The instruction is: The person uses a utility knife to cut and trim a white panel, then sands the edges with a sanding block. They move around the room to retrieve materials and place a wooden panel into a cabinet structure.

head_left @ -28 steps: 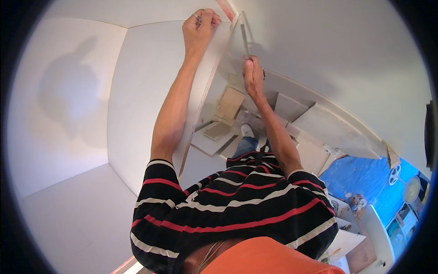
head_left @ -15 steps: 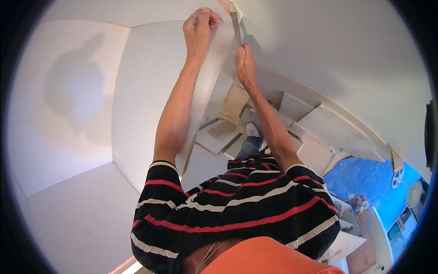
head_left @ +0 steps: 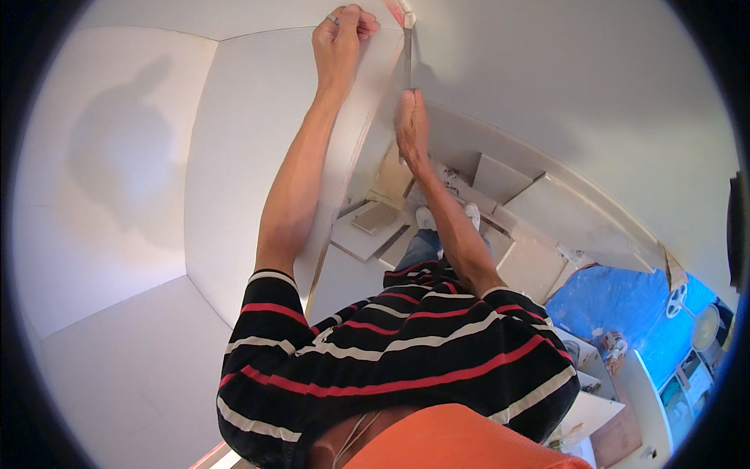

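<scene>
My right hand [head_left: 412, 125] is wrapped around a long, narrow, flat grey metal bar [head_left: 407, 59], which looks like a file or blade. The bar points up toward the top corner, where its far end meets a pale, chipped edge [head_left: 408, 19]; a short piece shows below my fist. My left hand [head_left: 340, 47], with a ring on one finger, is raised beside the top of an upright white panel [head_left: 266, 141]. Its fingers are curled in, and whatever they may hold is hidden.
Loose boards [head_left: 504, 178] and offcuts lie around my feet [head_left: 424, 219]. Another large pale panel [head_left: 578, 78] rises on the right. Beyond it are a blue sheet [head_left: 609, 301], a fan [head_left: 705, 328] and an open white box [head_left: 652, 406]. A white cabinet interior [head_left: 117, 258] is at left.
My right hand has come down and slightly left with the bar, which now stands more upright. My left hand has risen slightly. Both feet now show below.
</scene>
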Demonstrator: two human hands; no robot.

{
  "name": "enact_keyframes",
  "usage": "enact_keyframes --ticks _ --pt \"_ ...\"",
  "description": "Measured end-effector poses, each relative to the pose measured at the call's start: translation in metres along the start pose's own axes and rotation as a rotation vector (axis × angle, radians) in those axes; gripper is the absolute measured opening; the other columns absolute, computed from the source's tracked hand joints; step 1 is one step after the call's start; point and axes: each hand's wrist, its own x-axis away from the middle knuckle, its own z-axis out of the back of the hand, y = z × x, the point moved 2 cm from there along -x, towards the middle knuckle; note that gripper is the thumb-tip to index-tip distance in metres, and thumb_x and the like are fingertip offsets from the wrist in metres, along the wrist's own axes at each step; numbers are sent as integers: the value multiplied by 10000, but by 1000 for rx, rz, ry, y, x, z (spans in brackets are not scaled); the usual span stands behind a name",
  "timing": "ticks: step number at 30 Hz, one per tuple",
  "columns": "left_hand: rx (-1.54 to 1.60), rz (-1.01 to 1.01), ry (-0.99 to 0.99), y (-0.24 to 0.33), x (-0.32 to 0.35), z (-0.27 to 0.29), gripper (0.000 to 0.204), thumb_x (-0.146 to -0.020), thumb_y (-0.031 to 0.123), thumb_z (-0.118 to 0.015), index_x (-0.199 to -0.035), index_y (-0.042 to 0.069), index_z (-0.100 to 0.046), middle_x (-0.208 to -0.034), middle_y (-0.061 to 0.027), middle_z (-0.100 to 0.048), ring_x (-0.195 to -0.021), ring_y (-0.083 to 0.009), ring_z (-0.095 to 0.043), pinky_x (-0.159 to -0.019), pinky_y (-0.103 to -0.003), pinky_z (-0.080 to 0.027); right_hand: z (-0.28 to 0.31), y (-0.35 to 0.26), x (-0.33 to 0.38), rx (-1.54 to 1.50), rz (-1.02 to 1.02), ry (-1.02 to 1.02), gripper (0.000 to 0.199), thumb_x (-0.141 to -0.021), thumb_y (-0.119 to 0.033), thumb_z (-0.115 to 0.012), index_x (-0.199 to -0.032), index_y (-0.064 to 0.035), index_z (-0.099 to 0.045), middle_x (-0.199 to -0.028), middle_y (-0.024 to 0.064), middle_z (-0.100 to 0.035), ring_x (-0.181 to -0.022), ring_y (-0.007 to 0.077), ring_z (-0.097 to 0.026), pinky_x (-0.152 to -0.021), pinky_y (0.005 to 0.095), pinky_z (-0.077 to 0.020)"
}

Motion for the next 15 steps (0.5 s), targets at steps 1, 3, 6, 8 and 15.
enact_keyframes --ticks 1,3,6,8,15 --pt "7 12 -11 -1 0 0 381 -1035 291 -515 -875 -10 -685 -825 -89 -697 -792 -145 -605 -781 -298 -484 -1 -4 2 -47 -53 -14 418 -1083 -419 -372 -939 -41 -480 -724 46 -454 -663 162 -452 -614 337 -406" --pt "15 12 5 -1 0 -1 380 -1035 292 -515 -878 -9 -686 -832 -89 -700 -797 -147 -611 -784 -297 -487 -2 -11 4 -112 -136 -37 410 -1083 -417 -376 -943 -42 -467 -738 36 -432 -686 145 -426 -624 320 -399" --pt "41 39 21 -2 -1 0 392 -1024 275 -510 -820 -15 -680 -774 -63 -687 -754 -123 -588 -761 -284 -482 -5 -13 9 -127 -143 -35 407 -1079 -407 -386 -950 -30 -467 -749 49 -434 -709 159 -434 -641 336 -405" --pt "34 37 6 -2 -1 0 338 -1005 288 -551 -884 5 -690 -850 -90 -703 -827 -170 -617 -803 -316 -493 -5 -11 13 -109 -36 6 406 -1073 -405 -401 -960 -21 -473 -756 57 -440 -720 169 -443 -647 348 -409" --pt "407 52 8 -14 -6 3 368 -1051 264 -499 -829 -7 -611 -760 -95 -605 -695 -168 -541 -688 -289 -453 5 2 27 141 76 -69 374 -1067 -355 -412 -1006 -2 -518 -803 138 -512 -754 255 -505 -677 402 -425"
